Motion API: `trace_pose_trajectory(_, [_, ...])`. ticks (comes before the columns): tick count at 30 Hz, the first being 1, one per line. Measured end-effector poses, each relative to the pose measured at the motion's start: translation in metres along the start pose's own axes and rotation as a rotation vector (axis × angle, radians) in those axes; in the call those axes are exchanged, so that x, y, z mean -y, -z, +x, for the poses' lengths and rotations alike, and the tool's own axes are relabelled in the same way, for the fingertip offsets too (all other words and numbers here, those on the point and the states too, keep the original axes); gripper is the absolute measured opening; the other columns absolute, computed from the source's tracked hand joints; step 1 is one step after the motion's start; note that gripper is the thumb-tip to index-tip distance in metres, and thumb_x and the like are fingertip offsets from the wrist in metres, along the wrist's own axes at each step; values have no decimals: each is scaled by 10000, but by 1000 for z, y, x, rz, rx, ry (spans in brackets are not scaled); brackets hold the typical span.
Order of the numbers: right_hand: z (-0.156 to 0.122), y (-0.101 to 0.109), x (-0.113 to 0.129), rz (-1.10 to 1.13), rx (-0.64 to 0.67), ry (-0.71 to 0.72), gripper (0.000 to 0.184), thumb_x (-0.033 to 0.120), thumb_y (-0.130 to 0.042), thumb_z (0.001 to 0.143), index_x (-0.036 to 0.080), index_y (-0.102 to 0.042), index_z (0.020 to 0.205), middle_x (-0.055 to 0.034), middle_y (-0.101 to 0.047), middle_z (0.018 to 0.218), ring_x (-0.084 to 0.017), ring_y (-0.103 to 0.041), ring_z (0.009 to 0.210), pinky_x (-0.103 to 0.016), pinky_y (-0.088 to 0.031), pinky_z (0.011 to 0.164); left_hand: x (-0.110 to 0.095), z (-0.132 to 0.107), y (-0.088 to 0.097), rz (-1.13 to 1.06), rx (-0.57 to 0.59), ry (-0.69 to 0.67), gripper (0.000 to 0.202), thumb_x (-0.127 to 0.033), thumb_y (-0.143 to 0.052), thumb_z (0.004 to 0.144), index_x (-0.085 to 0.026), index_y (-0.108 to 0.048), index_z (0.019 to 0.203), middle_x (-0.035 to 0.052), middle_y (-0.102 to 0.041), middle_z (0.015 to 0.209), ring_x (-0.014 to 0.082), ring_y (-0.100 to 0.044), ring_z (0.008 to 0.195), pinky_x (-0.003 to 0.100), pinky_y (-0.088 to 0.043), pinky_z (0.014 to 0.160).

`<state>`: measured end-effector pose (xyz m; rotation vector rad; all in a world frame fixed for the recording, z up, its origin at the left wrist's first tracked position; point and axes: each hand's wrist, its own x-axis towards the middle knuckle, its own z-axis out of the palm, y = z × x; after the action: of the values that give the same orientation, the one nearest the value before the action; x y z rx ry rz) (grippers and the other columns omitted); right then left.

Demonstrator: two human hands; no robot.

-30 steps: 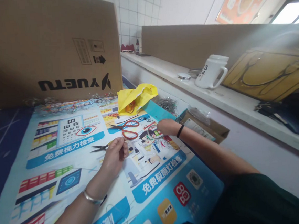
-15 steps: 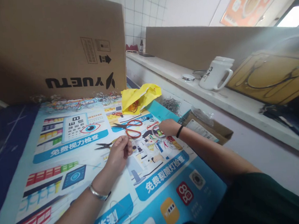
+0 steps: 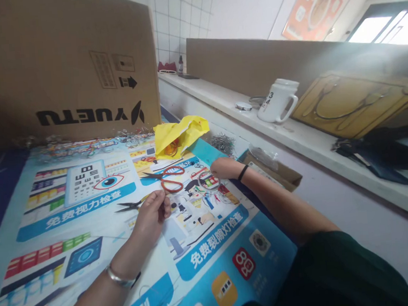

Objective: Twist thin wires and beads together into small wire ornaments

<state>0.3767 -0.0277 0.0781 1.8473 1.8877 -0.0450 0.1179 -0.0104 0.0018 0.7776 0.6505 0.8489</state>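
My left hand [image 3: 154,212], with a silver bangle on its wrist, is closed in a pinch just above the printed sheet. Whatever its fingertips hold is too small to make out. Close beside it lie scissors [image 3: 171,185] with red handles, and a pair of pliers [image 3: 128,206] whose handles run partly behind the hand. Farther right, my right hand [image 3: 224,168] has its fingers curled at the edge of a pale, see-through ring [image 3: 199,181]. Its fingertips are hidden, so its grip cannot be made out. Small coloured strands [image 3: 208,201] lie below the ring.
A yellow bag [image 3: 184,133] with orange pieces inside sits behind the scissors. Beyond it is a pile of silvery wire bits [image 3: 222,144]. An open cardboard box [image 3: 290,177] stands right of my right hand. A white mug [image 3: 274,101] is on the ledge. A large carton [image 3: 62,55] blocks the back left.
The camera view has turned slightly right, so everything sits farther left. Both hands keep nearly the same places and closed shapes; the ring shows a little more clearly.
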Motion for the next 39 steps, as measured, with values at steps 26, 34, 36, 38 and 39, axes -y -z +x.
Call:
trace_pose_trajectory(26, [-24, -61, 5, 165, -162, -133, 208, 154, -452, 838, 122, -658, 839, -149, -676, 913, -230, -641, 869, -257, -442, 706, -1, -1, -1, 57, -27, 27, 214, -308, -691, 707, -158, -542, 740, -34, -522, 560, 61, -436, 432, 159, -324, 392])
trace_pose_trajectory(34, [-24, -65, 5, 284, -245, -185, 208, 158, -451, 821, 104, -643, 762, -166, -669, 856, -235, -643, 789, -271, -440, 658, 0, 0, 0, 80, 7, 27, 218, -326, -658, 743, -156, -522, 734, -42, -510, 566, 51, -433, 440, 151, -328, 409])
trace_pose_trajectory(36, [-29, -60, 2, 343, -299, -212, 204, 135, -438, 810, 100, -628, 745, -163, -658, 835, -225, -631, 773, -267, -427, 643, 0, -1, -1, 89, 9, 25, 220, -336, -650, 751, -157, -523, 744, -43, -511, 571, 49, -434, 441, 150, -328, 411])
trace_pose_trajectory(38, [-36, -52, 3, 434, -364, -212, 191, 135, -424, 808, 111, -606, 754, -130, -640, 802, -193, -608, 741, -252, -411, 621, -1, -2, -2, 110, 17, 25, 219, -346, -637, 762, -157, -526, 754, -43, -514, 572, 46, -432, 437, 147, -321, 409])
trace_pose_trajectory(39, [-38, -47, 6, 522, -391, -177, 171, 154, -430, 809, 124, -593, 767, -96, -627, 768, -167, -589, 704, -237, -402, 602, -2, -4, -4, 123, 24, 27, 217, -351, -629, 768, -157, -531, 767, -43, -513, 568, 45, -431, 434, 145, -314, 404])
